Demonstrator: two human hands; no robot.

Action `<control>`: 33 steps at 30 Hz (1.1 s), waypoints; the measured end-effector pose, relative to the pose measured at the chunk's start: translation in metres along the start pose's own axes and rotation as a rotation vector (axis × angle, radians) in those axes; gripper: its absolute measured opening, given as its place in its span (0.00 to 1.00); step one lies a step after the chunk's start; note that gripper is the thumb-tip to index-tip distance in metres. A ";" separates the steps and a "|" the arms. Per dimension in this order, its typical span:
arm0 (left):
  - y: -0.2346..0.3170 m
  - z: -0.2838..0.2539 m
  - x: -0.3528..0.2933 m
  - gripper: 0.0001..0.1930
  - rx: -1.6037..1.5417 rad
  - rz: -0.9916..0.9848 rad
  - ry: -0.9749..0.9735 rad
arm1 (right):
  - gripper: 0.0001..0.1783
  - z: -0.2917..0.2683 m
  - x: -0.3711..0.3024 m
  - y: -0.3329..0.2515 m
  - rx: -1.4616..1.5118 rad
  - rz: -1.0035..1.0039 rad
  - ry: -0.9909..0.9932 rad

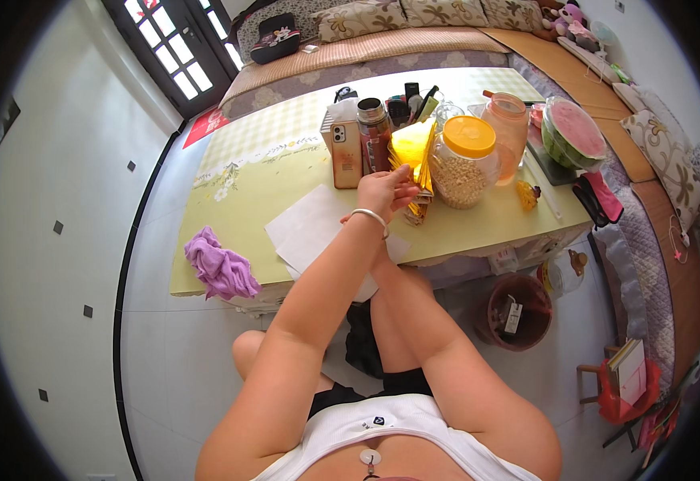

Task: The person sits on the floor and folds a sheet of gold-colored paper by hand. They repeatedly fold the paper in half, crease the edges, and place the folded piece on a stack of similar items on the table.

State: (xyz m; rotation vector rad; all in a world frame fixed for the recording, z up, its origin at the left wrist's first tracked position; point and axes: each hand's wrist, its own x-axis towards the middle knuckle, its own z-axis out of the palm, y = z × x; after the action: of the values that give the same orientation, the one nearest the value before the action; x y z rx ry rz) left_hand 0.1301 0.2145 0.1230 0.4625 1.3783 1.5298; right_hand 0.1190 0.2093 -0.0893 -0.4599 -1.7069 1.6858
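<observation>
My left hand (386, 191), with a silver bangle at its wrist, reaches over the table to a stack of shiny yellow foil papers (414, 148). Its curled fingertips pinch at the near edge of the stack. My right forearm crosses beneath the left one. Most of my right hand (379, 258) is hidden behind the left wrist, low over the white paper sheets (310, 228), so its fingers cannot be made out. The foil leans between a dark red flask (373, 140) and a yellow-lidded jar (463, 164) of pale grains.
A phone (345, 156) stands by the flask. Rightward are a pink-tinted jar (506, 136), a wrapped half watermelon (572, 132) and a small yellow object (528, 195). A purple cloth (220, 264) lies at the table's left corner. A bin (490, 329) stands on the floor.
</observation>
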 end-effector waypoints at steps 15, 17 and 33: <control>-0.075 -0.212 -0.127 0.49 1.608 0.852 -0.149 | 0.08 0.019 -0.012 -0.078 -0.142 0.040 0.263; -0.082 -0.207 -0.133 0.48 1.784 0.877 -0.123 | 0.08 0.021 -0.011 -0.078 -0.158 0.040 0.269; -0.073 -0.268 -0.097 0.04 0.708 0.701 0.204 | 0.11 0.001 -0.026 -0.117 -0.373 -0.131 -0.107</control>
State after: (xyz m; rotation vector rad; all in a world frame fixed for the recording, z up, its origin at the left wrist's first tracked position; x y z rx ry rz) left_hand -0.0121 -0.0179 0.0128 1.3681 2.0536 1.6040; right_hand 0.1617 0.1801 0.0191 -0.4213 -2.0932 1.3222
